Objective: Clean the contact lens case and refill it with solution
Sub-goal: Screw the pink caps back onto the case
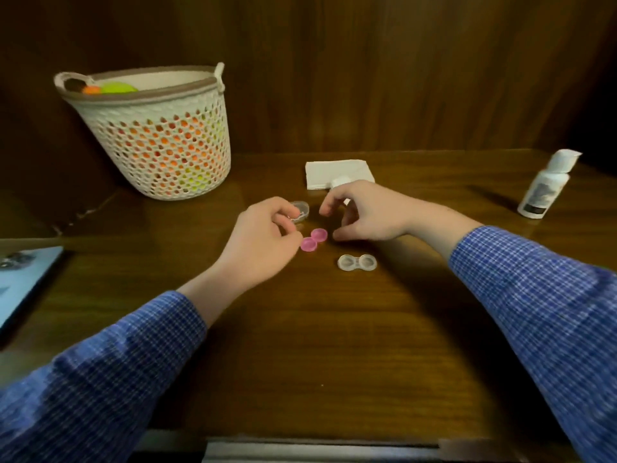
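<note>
A person in blue checked sleeves is reaching over a dark wooden table (300, 345) with both hands. The pink lens case (313, 239), two joined round cups, is lying flat on the table near the centre, between the two hands.

The left hand (263, 242) is sitting at about 9 o'clock from the pink lens case. Its fingers are curling loosely, and the thumb tip is coming just beside the left cup; I cannot tell if it is touching. The upper fingers are lying on or against a small clear lid (299, 211), which is at about 11 o'clock from the pink lens case. Whether they are really gripping it is not clear.

The right hand (364, 212) is hovering at about 2 o'clock from the pink lens case. Its fingers are bending downward and standing apart from the thumb, and nothing is between them. The thumb tip is near the right cup.

A clear lens case (357, 263) is lying at about 4 o'clock from the pink one, apart from both hands. A folded white tissue (337, 172) is lying at 12 o'clock, behind the right hand. A white solution bottle (547, 185) is standing far at 3 o'clock. A perforated white basket (157, 135) is standing at 10 o'clock.
</note>
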`<state>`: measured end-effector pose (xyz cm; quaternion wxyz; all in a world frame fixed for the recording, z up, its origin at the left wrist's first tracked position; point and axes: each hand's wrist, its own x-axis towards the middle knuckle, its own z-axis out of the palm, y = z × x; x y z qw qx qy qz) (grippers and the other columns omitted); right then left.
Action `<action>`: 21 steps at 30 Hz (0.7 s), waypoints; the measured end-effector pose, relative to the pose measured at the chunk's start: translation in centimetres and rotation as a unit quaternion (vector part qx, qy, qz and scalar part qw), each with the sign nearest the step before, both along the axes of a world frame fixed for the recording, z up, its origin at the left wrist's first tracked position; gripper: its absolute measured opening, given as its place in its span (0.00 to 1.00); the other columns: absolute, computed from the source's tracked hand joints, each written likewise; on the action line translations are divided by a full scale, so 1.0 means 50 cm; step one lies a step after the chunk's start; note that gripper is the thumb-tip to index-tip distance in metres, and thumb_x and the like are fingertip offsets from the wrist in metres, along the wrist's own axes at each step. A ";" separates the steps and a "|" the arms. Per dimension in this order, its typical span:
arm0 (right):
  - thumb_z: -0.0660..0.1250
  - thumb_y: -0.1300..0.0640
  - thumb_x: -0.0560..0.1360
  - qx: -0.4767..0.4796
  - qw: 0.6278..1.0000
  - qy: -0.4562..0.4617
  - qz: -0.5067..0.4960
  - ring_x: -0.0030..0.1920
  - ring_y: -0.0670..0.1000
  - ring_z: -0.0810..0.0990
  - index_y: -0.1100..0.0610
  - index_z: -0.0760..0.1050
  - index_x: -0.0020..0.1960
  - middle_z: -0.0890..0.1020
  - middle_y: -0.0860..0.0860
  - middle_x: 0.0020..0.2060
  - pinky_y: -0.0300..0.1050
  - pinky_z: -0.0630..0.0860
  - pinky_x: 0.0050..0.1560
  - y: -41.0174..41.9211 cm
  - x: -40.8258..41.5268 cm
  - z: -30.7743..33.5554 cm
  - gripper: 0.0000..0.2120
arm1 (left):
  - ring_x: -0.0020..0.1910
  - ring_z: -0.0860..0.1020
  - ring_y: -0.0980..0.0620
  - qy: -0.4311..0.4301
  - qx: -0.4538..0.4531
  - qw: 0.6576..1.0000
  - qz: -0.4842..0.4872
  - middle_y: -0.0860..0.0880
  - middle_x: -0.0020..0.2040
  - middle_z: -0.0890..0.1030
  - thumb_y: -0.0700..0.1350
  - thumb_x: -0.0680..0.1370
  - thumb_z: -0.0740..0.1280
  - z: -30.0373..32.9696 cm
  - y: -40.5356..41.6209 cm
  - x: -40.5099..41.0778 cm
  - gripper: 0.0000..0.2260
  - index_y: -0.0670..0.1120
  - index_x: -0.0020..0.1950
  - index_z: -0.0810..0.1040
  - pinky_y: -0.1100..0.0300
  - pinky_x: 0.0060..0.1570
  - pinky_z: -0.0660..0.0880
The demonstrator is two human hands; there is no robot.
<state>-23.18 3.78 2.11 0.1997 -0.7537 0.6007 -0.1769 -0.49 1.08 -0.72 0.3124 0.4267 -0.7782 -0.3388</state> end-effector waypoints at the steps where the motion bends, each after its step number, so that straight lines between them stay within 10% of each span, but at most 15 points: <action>1: 0.77 0.54 0.74 0.015 1.000 0.003 0.006 0.43 0.42 0.83 0.41 0.75 0.58 0.77 0.37 0.55 0.30 0.76 0.35 -0.008 0.007 -0.003 0.18 | 0.32 0.78 0.65 0.014 -0.016 1.000 0.004 0.55 0.44 0.82 0.34 0.75 0.70 -0.006 0.010 0.002 0.17 0.54 0.56 0.80 0.71 0.30 0.73; 13: 0.74 0.58 0.76 0.030 0.999 -0.009 -0.009 0.44 0.45 0.85 0.47 0.78 0.64 0.84 0.42 0.47 0.36 0.82 0.43 -0.011 0.008 -0.006 0.19 | 0.40 0.78 0.62 0.057 -0.065 0.996 -0.029 0.56 0.41 0.79 0.35 0.77 0.72 -0.016 0.043 -0.001 0.17 0.57 0.56 0.78 0.69 0.39 0.78; 21: 0.74 0.58 0.75 0.022 0.996 -0.045 -0.078 0.47 0.40 0.84 0.45 0.82 0.51 0.85 0.44 0.48 0.34 0.81 0.46 0.124 -0.095 0.022 0.09 | 0.54 0.74 0.64 -0.050 -0.150 0.978 -0.139 0.64 0.51 0.74 0.50 0.75 0.70 -0.016 0.084 -0.033 0.18 0.56 0.65 0.75 0.71 0.47 0.73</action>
